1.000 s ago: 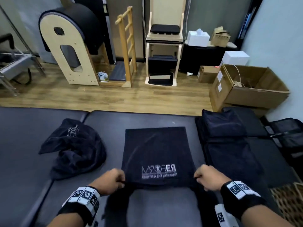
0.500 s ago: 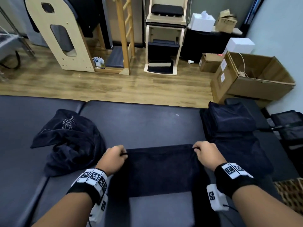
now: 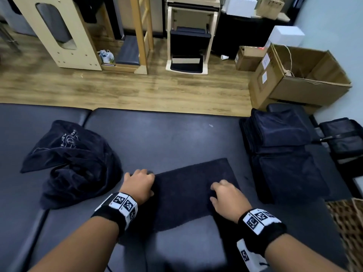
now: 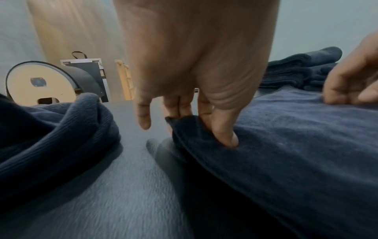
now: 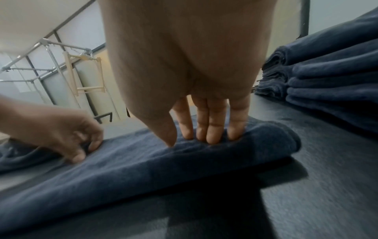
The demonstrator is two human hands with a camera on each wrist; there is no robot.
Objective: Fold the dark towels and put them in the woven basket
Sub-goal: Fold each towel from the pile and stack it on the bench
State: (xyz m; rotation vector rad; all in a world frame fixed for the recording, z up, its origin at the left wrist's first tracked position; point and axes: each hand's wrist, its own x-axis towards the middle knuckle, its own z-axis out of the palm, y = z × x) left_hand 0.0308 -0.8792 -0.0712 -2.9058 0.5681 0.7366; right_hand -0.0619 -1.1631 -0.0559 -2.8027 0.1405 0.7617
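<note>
A dark towel lies folded on the black padded table in front of me. My left hand is at its left far corner. In the left wrist view the thumb and fingers pinch that corner of the towel. My right hand rests on the right part of the towel. In the right wrist view its straight fingers press down on the towel's fold. The woven basket shows only partly at the bottom right edge.
A crumpled heap of dark towels lies on the table to the left. Two stacks of folded dark towels stand at the right end. Beyond the table are a wooden floor, open cardboard boxes and wooden exercise equipment.
Both hands carried the towel's near edge forward over the far half, hiding the printed logo. The right hand then let go and now lies flat on the towel; the left still pinches the corner.
</note>
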